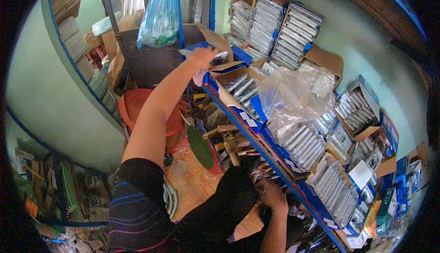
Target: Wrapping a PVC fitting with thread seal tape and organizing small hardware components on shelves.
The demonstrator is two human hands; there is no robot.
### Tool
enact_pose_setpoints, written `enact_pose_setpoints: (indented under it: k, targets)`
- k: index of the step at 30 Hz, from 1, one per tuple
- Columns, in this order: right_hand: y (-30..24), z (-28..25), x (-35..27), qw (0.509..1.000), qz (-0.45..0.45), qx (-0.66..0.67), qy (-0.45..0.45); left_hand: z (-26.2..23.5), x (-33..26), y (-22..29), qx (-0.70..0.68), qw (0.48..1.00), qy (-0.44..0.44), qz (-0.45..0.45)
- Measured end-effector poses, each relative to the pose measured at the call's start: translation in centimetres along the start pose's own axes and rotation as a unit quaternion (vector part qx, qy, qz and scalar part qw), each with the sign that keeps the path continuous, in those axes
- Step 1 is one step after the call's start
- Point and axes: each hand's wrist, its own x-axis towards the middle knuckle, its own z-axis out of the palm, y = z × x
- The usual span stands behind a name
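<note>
My left hand [201, 58] reaches to the far left end of the shelf. Its fingers curl at the edge of an open cardboard box [224, 69], and bits of blue, white and pink material show around it. What lies in its grasp is hidden. Low beside the shelf's blue front edge is my right hand [273, 196], its fingers in shadow close to a heap of tools. Next to the left hand, small wrapped packets [243, 88] stand in an open box. A clear plastic bag [293, 95] lies over the boxes farther right.
Tall stacks of wrapped packets [297, 35] line the back wall. A blue plastic bag [159, 19] hangs left of the shelf. Below my left arm are a red basin [135, 108], a green oval piece [200, 147] and wooden-handled tools [231, 152].
</note>
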Motion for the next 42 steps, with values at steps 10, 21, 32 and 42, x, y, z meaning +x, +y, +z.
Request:
enact_pose_setpoints:
  k: [10, 21, 32, 42]
  targets:
    - [0.6, -0.8, -1.4, 0.999, 0.006, 0.035, 0.026, 1.7, 0.6, 1.2, 0.182, 0.974, 0.079, 0.105]
    - [0.2, -2.2, -2.6, 0.998, 0.002, 0.052, 0.026, 1.8, 0.8, 1.0, 0.188, 0.971, 0.052, 0.138]
    - [1.3, -2.6, -4.0, 0.997, -0.005, 0.061, 0.055, 2.2, 1.2, 0.9, 0.175, 0.98, -0.022, 0.089]
    - [2.2, -3.6, -4.5, 0.995, -0.01, 0.076, 0.069, 1.7, -0.5, 1.2, 0.062, 0.997, 0.015, -0.053]
